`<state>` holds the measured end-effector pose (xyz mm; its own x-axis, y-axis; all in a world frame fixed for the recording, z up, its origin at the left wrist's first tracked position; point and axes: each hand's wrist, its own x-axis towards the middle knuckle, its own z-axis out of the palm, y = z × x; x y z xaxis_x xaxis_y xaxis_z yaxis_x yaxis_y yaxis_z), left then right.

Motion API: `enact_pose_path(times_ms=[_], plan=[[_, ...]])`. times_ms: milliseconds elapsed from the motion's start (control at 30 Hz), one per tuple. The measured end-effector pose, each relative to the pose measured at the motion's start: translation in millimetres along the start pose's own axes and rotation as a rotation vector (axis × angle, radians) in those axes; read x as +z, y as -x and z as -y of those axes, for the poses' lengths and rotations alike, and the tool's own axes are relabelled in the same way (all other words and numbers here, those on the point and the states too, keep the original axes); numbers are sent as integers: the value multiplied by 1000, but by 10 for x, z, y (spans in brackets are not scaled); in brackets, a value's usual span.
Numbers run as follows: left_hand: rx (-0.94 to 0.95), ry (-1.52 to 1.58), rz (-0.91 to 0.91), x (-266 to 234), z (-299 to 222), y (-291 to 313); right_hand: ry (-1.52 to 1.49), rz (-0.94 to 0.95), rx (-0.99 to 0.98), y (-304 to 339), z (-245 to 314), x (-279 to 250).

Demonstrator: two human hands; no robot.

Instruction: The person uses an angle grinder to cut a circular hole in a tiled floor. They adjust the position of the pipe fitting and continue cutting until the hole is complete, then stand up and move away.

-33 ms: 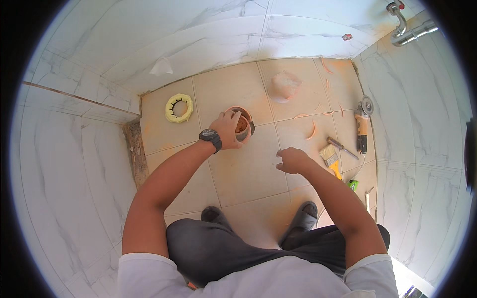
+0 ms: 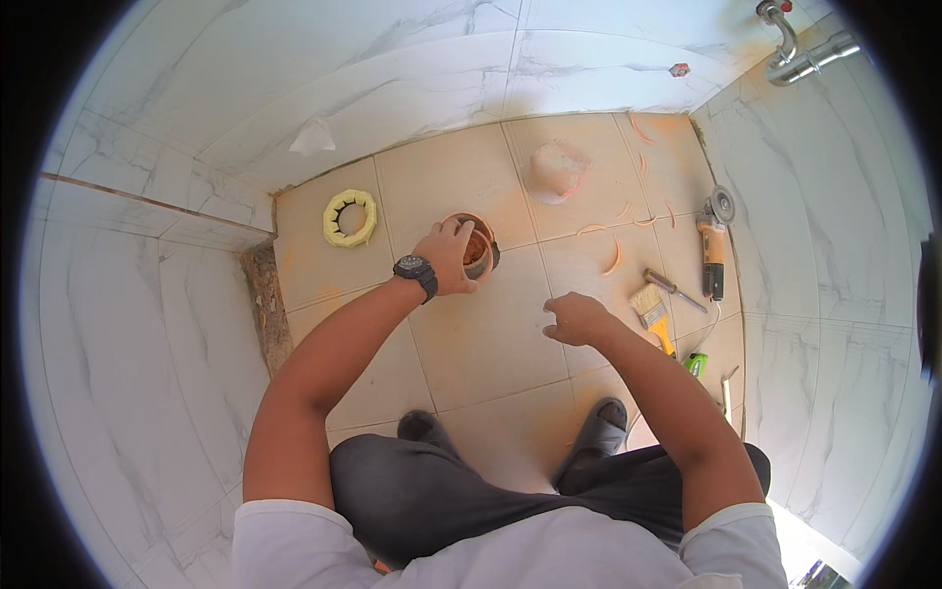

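Observation:
My left hand (image 2: pixel 447 259), with a black watch on its wrist, reaches to the middle of the floor. Its fingers and thumb grip the near rim of a short orange pipe piece (image 2: pixel 488 258). That piece sits at a round orange pipe opening (image 2: pixel 485 222) in the tiles; reddish-brown matter shows inside. My fingers cover part of both rims, so how deep the piece sits is hidden. To the right, my right hand (image 2: pixel 579 320) hovers above the tiles, fingers half bent, thumb and forefinger apart, nothing visible between them.
A pale yellow ring (image 2: pixel 350 218) lies at left. Farther back is a crumpled pale plastic bag (image 2: pixel 559 171). Along the right are curved orange offcuts (image 2: pixel 616 256), an angle grinder (image 2: pixel 714 245), a screwdriver (image 2: pixel 675 292), a paintbrush (image 2: pixel 651 312) and a green-handled tool (image 2: pixel 695 364). Tiled walls enclose the floor.
The pipe piece in my left hand has shifted slightly left and looks more in line with the opening. The whole view has moved a little; my right hand stays about where it was.

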<state>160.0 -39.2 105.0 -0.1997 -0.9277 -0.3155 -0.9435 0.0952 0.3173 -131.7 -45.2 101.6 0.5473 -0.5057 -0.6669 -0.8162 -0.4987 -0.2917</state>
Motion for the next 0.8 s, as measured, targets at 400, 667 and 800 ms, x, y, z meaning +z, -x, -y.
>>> enact_pose_path(times_ms=[400,667,800], plan=[[-78,-41,139,59,-3,-319,-49,-47,27,-10,-122,-113],[-38,-17,97,153,36,-406,-157,-84,37,-143,-79,-174],[-15,-9,46,290,30,-339,-154,-70,27,-201,-59,-175]])
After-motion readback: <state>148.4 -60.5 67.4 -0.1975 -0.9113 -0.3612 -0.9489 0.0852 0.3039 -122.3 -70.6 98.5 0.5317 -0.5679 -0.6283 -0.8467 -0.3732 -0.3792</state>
